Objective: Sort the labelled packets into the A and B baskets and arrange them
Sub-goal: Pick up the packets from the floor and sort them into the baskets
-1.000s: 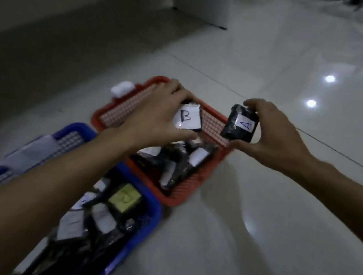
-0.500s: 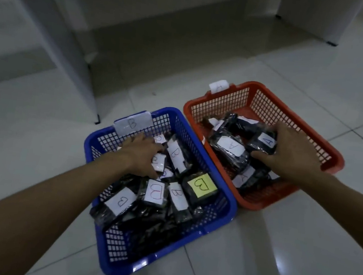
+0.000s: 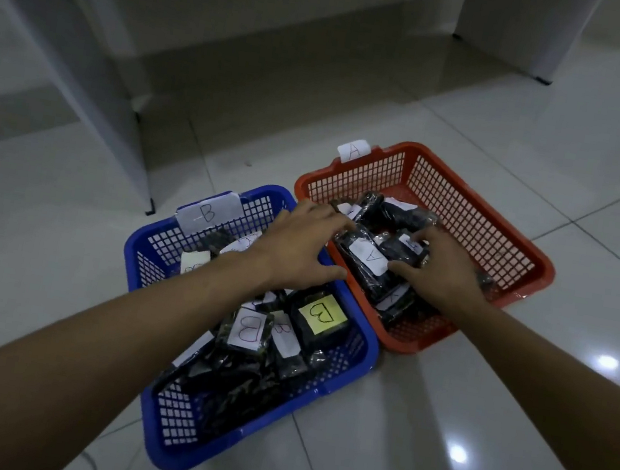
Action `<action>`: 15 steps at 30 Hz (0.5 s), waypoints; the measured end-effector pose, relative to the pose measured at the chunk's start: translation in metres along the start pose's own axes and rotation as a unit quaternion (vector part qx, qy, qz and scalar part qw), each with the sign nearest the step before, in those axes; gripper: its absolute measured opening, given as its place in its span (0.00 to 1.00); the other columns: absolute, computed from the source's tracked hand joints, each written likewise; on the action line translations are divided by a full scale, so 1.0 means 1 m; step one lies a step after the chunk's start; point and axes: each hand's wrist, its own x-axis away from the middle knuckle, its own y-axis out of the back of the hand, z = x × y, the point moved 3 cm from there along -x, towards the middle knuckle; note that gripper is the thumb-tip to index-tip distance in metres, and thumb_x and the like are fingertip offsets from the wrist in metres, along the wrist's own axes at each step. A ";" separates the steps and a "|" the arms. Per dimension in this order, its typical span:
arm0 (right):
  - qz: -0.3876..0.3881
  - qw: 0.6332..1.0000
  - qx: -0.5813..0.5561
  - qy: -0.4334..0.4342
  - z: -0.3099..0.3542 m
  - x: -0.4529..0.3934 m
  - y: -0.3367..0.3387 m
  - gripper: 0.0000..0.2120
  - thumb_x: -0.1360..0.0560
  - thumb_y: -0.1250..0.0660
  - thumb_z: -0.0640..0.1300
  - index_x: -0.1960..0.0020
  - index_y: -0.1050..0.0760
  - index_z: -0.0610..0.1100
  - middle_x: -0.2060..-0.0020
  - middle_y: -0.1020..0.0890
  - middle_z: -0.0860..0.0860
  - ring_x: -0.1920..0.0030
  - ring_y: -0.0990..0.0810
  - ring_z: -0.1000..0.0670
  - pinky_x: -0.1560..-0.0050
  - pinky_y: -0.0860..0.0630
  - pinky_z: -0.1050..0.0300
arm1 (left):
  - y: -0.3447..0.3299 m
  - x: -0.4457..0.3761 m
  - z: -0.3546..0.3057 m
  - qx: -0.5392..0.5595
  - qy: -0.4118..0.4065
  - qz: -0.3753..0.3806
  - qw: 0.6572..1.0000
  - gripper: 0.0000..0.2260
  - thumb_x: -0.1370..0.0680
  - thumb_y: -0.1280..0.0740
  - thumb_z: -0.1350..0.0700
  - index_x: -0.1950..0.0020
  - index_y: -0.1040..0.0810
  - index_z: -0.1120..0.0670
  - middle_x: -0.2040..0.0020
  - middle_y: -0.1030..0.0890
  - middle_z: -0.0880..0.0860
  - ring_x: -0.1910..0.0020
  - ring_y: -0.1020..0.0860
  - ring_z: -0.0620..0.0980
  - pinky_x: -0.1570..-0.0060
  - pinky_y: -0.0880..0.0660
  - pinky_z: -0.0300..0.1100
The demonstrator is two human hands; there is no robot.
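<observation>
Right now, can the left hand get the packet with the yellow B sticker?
Probably yes. The yellow-sticker packet lies on top in the blue basket, uncovered, just below the left hand, which holds nothing.

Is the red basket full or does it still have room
Still has room. Packets fill only the near half of the red basket; bare mesh floor shows at its far end.

Left hand crossed from blue basket to A packets.
</observation>
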 end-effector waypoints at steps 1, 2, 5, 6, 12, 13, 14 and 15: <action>-0.009 1.000 0.012 0.012 0.000 0.001 0.004 0.27 0.32 0.22 0.55 0.38 0.25 0.47 0.41 0.22 0.48 0.43 0.23 0.47 0.45 0.22 0.50 | -0.002 -0.002 -0.004 0.000 -0.006 -0.001 1.000 0.28 0.27 0.30 0.41 0.29 0.33 0.45 0.33 0.30 0.46 0.32 0.37 0.48 0.33 0.36 0.53; -0.025 0.999 0.019 0.031 0.000 0.001 0.009 0.27 0.32 0.23 0.56 0.38 0.25 0.48 0.40 0.22 0.48 0.42 0.24 0.47 0.44 0.23 0.49 | -0.003 -0.004 -0.008 0.001 -0.014 -0.002 1.000 0.28 0.27 0.30 0.41 0.30 0.33 0.45 0.34 0.29 0.46 0.33 0.37 0.48 0.34 0.35 0.52; -0.063 0.996 0.017 0.063 -0.003 0.007 0.035 0.26 0.32 0.25 0.59 0.38 0.25 0.51 0.40 0.23 0.52 0.39 0.28 0.47 0.39 0.27 0.49 | -0.002 -0.020 -0.024 0.020 -0.053 -0.021 0.998 0.26 0.27 0.30 0.40 0.32 0.31 0.46 0.36 0.28 0.46 0.36 0.34 0.48 0.36 0.33 0.50; -0.078 0.995 0.012 0.063 -0.008 0.010 0.047 0.25 0.31 0.25 0.58 0.38 0.26 0.51 0.40 0.24 0.52 0.38 0.29 0.47 0.40 0.29 0.51 | -0.003 -0.029 -0.033 0.029 -0.068 -0.031 0.997 0.25 0.27 0.30 0.40 0.33 0.29 0.46 0.37 0.27 0.47 0.37 0.33 0.48 0.38 0.32 0.50; -0.221 0.974 -0.041 0.014 -0.099 0.058 0.124 0.16 0.27 0.26 0.53 0.42 0.24 0.50 0.46 0.24 0.54 0.43 0.30 0.52 0.44 0.30 0.54 | -0.042 -0.099 -0.132 0.100 -0.197 -0.027 0.975 0.20 0.28 0.30 0.42 0.42 0.24 0.52 0.47 0.23 0.49 0.46 0.26 0.50 0.45 0.31 0.43; -0.243 0.969 -0.045 -0.020 -0.123 0.073 0.134 0.15 0.27 0.27 0.53 0.42 0.24 0.50 0.46 0.24 0.55 0.43 0.30 0.52 0.43 0.30 0.54 | -0.054 -0.109 -0.156 0.116 -0.218 -0.013 0.969 0.20 0.28 0.30 0.42 0.42 0.24 0.52 0.47 0.23 0.49 0.46 0.26 0.50 0.45 0.31 0.43; -0.264 0.961 -0.044 -0.063 -0.153 0.096 0.147 0.14 0.26 0.27 0.52 0.42 0.24 0.50 0.46 0.24 0.55 0.43 0.30 0.53 0.43 0.30 0.55 | -0.071 -0.119 -0.190 0.134 -0.246 0.006 0.960 0.20 0.28 0.30 0.43 0.41 0.24 0.51 0.48 0.23 0.48 0.47 0.26 0.49 0.45 0.30 0.45; -0.275 0.956 -0.045 -0.094 -0.171 0.114 0.153 0.14 0.26 0.28 0.51 0.42 0.24 0.51 0.46 0.24 0.56 0.43 0.30 0.52 0.43 0.30 0.55 | -0.083 -0.124 -0.212 0.145 -0.265 0.023 0.953 0.20 0.28 0.29 0.43 0.41 0.24 0.50 0.48 0.24 0.47 0.48 0.26 0.48 0.45 0.28 0.47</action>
